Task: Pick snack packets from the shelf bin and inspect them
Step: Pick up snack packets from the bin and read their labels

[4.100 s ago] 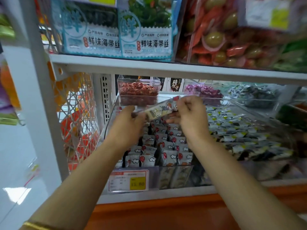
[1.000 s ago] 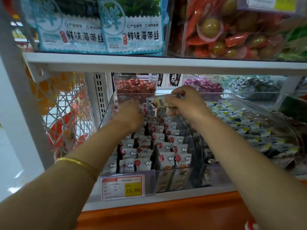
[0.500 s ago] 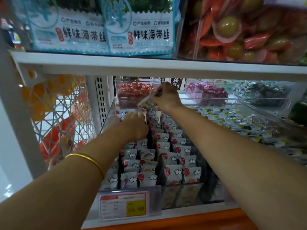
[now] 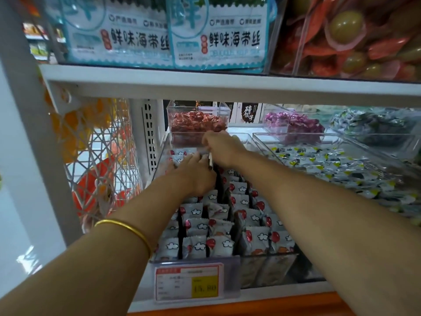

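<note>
A clear shelf bin (image 4: 268, 256) holds rows of upright white snack packets (image 4: 218, 245) printed with a red spot and a cloud. Both my arms reach to the bin's far end. My right hand (image 4: 224, 147) pinches one snack packet (image 4: 211, 159), seen edge-on as a thin white strip, and holds it low among the back rows. Just left of it and touching those rows, my left hand (image 4: 194, 173) rests on the packets with its fingers stretched forward. Most of the held packet is hidden by my hands.
The upper shelf board (image 4: 227, 87) hangs low over the bin. A box of red sweets (image 4: 196, 124) stands right behind my hands and purple sweets (image 4: 293, 125) lie further right. A neighbouring bin of white-and-green packets (image 4: 341, 169) lies on the right. A price tag (image 4: 189, 281) clips to the front.
My left hand let go of the packet and dropped onto the back rows. My right hand carried the packet away from me and lowered it into the bin's far end.
</note>
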